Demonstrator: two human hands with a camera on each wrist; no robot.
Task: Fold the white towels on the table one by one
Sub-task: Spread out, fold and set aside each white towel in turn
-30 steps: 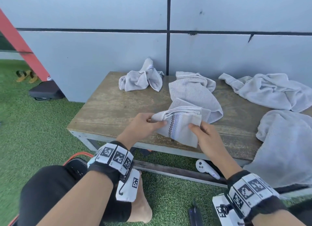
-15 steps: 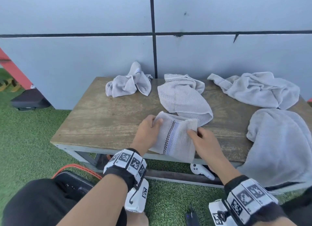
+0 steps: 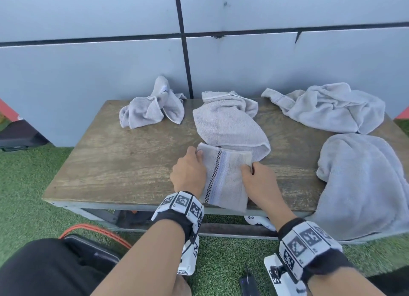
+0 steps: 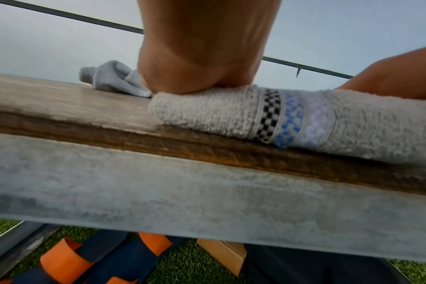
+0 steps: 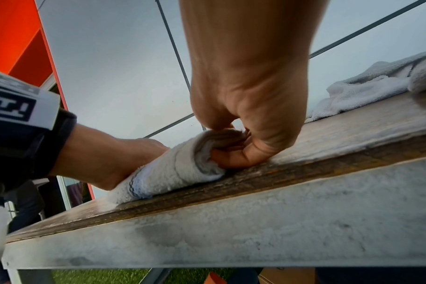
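A folded white towel (image 3: 223,176) with a black checkered and blue stripe lies flat on the wooden table (image 3: 124,163), its near end just over the front edge. My left hand (image 3: 194,156) grips its far left corner, thumb on top, and the heel of the hand (image 4: 200,63) presses the towel (image 4: 304,119) down. My right hand (image 3: 250,167) pinches the far right corner. In the right wrist view that hand (image 5: 234,142) has its thumb tucked into the towel's (image 5: 173,173) layers with the fingers curled over them.
Other white towels lie unfolded: a crumpled one (image 3: 152,109) at the back left, one (image 3: 228,123) just behind the folded towel, one (image 3: 327,107) at the back right, and a large one (image 3: 363,180) draped over the right front edge. A grey wall stands behind the table.
The folded towel was held up in front of the table; now it lies on the tabletop. Both hands moved forward and down with it, keeping hold of its corners.
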